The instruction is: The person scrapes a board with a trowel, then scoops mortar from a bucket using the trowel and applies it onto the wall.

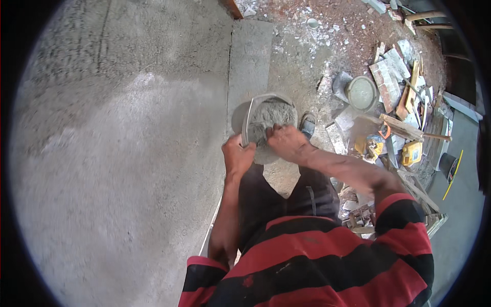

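Head view: left hand grips bucket rim; right hand curls closed at mortar, contents unclear.

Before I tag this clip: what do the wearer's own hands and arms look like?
Left hand and right hand are bare, no gloves; no watch or band shows. Forearms are uncovered. The short sleeves carry broad red and black stripes, with red at the cuffs.

There's a yellow container, scrap boards piled up beyond it! A thin yellow strip lies to its right, a pale cup far off to its upper left.
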{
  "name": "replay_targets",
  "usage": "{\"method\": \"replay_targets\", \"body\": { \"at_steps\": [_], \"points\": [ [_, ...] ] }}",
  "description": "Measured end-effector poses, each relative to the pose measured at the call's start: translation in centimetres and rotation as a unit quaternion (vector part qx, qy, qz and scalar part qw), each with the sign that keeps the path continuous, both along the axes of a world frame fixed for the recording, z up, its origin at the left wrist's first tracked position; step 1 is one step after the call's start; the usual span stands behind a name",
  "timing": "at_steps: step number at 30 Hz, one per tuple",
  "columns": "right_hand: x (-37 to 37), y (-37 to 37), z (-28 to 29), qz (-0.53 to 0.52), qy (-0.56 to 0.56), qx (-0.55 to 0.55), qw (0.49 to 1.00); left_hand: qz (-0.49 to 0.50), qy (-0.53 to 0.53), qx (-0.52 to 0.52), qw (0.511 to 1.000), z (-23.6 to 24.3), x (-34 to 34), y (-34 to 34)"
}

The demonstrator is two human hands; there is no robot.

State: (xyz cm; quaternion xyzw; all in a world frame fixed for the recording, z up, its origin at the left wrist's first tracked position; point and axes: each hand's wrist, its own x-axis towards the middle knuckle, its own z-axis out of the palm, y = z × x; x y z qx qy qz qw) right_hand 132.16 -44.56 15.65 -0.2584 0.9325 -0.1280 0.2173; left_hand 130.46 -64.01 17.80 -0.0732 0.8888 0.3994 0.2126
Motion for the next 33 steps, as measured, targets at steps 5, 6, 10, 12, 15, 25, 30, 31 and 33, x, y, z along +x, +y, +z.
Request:
{"method": "replay_targets", "body": {
  "at_steps": [5, 6, 10, 12, 15, 25, 30, 31, 33],
  "points": [
    [-0.2, 8.9, 7.1, -0.191, 0.073, 0.055, 0.977, -0.033, 0.047, 0.002, 0.998, 6.4, -1.3, 4.9],
    [0.2, 9.4, 6.8, -0.168, 0.046, 0.044, 0.984, -0.032, 0.058, 0.006, 0.998, 6.9, -1.2, 5.8],
    [0.0, 13.0, 11.4, -0.235, 0.067, 0.032, 0.969, -0.021, 0.142, 0.032, 0.989, 8.7, -1.2, 9.0],
    [0.9, 14.3, 13.0, -0.282, 0.09, 0.031, 0.955, -0.016, 0.149, 0.044, 0.988, 10.2, -0.7, 10.1],
    [1.6, 15.4, 13.7, -0.205, -0.043, -0.001, 0.978, 0.005, 0.105, 0.023, 0.994, 11.0, -1.1, 11.5],
    [5.0, 17.3, 10.1, -0.329, -0.359, -0.319, 0.813, 0.033, 0.117, 0.102, 0.987, 11.2, 3.7, 12.8],
    [6.1, 14.2, 13.3, -0.403, -0.419, -0.332, 0.743, 0.19, 0.015, 0.192, 0.963, 8.1, 4.8, 11.0],
    [5.9, 13.5, 14.0, -0.436, -0.413, -0.32, 0.733, 0.192, 0.015, 0.188, 0.963, 7.2, 5.1, 10.3],
    [5.5, 12.4, 12.8, -0.453, -0.421, -0.335, 0.711, 0.259, -0.033, 0.212, 0.942, 5.4, 5.0, 9.1]
  ]
}}
